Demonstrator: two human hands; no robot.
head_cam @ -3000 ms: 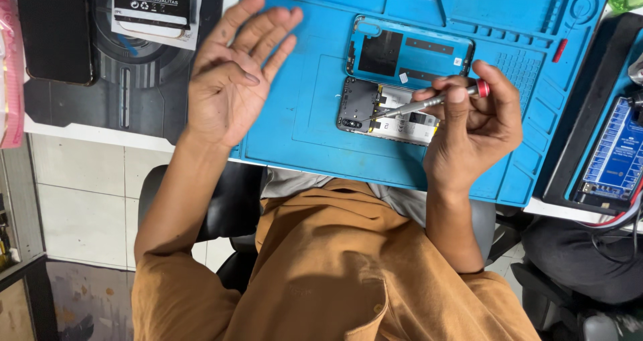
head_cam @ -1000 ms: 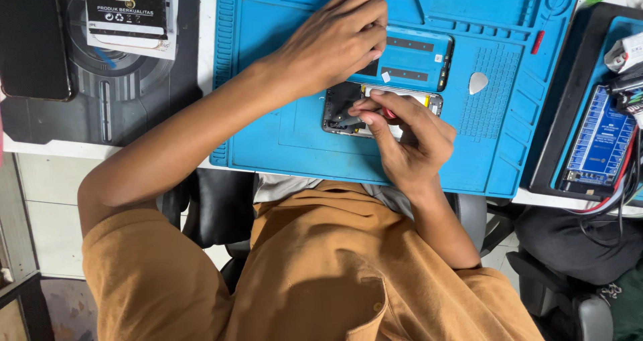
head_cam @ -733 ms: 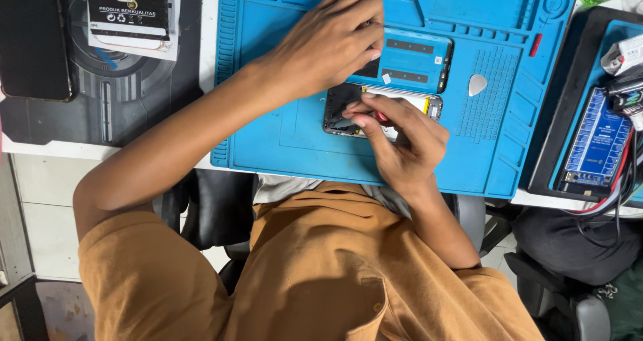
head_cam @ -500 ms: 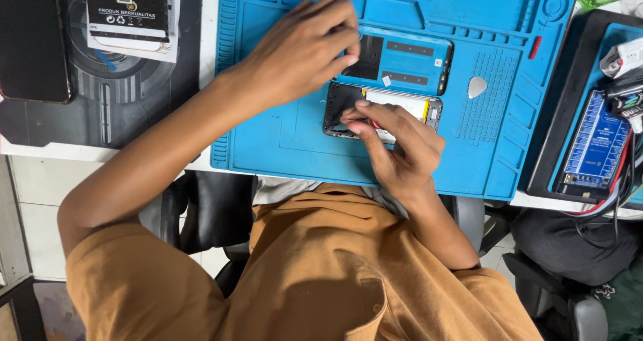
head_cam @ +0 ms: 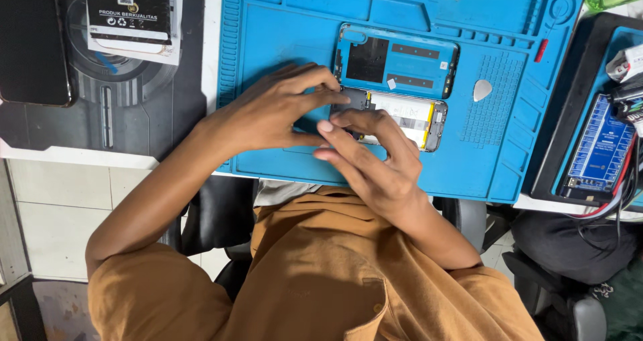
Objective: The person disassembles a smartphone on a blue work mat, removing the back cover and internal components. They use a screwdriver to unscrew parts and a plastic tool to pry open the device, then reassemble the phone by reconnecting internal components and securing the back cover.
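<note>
An opened phone (head_cam: 410, 117) with its insides showing lies on a blue work mat (head_cam: 281, 33). Its blue back cover (head_cam: 396, 61) lies just beyond it, inner side up. My left hand (head_cam: 268, 113) reaches in from the left and its fingertips grip the phone's left end. My right hand (head_cam: 375, 163) comes from below, with its fingers laid over the same end and touching my left fingertips. Whatever is under my right fingers is hidden.
A grey pick (head_cam: 482, 90) and a small red piece (head_cam: 541, 49) lie on the mat's right side. A blue circuit tester with cables (head_cam: 599, 150) sits at the right. On the dark mat (head_cam: 134, 100) to the left are a black phone (head_cam: 33, 43) and a boxed item (head_cam: 130, 13).
My left hand slid off the blue back cover, down and left to the opened phone's end, so the cover now shows fully. My right hand stayed on the phone.
</note>
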